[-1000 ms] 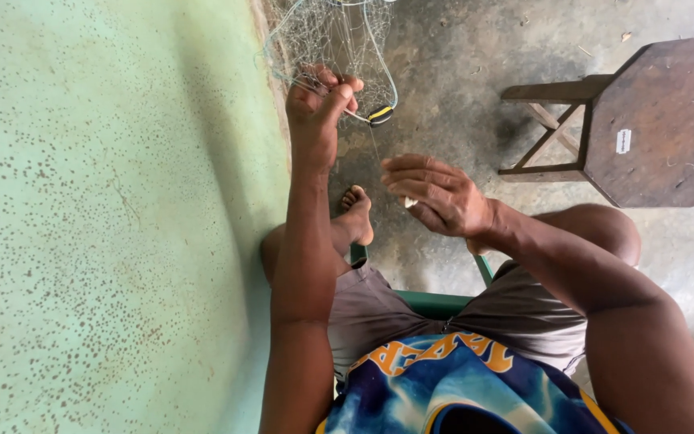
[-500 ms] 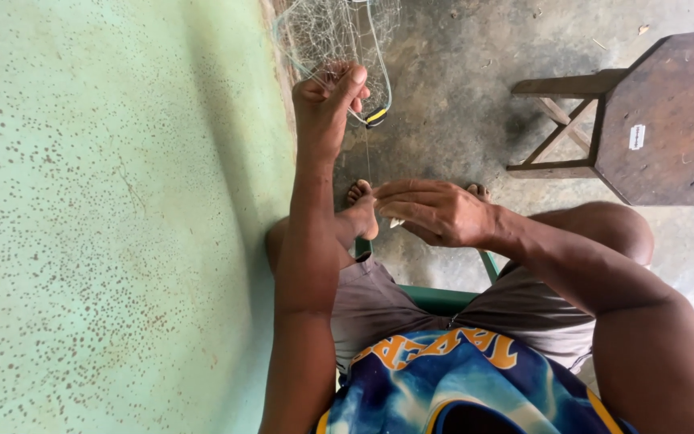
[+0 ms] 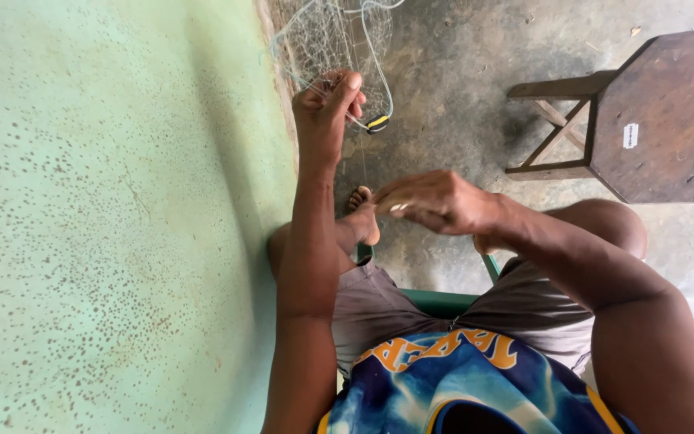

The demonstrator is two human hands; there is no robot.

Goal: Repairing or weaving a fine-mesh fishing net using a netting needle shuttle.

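A fine pale fishing net (image 3: pixel 327 36) with a light cord edge hangs against the green wall, and a small black and yellow piece (image 3: pixel 377 123) is fixed on the cord. My left hand (image 3: pixel 329 100) is stretched out ahead and grips the net and cord just beside that piece. My right hand (image 3: pixel 437 201) is nearer to me, fingers pinched on a small pale tool (image 3: pixel 399 207). A thin thread (image 3: pixel 363 157) runs from the net down toward my right hand. My bare foot (image 3: pixel 361 213) shows below it.
A green speckled wall (image 3: pixel 106 217) fills the left side. A dark wooden stool (image 3: pixel 652 112) stands on the grey concrete floor (image 3: pixel 459 72) at the right. I sit on a green chair (image 3: pixel 443 301), whose frame shows between my legs.
My right hand has closed its fingers more tightly on the small tool and shifted slightly. My left hand stays on the net, hardly moved.
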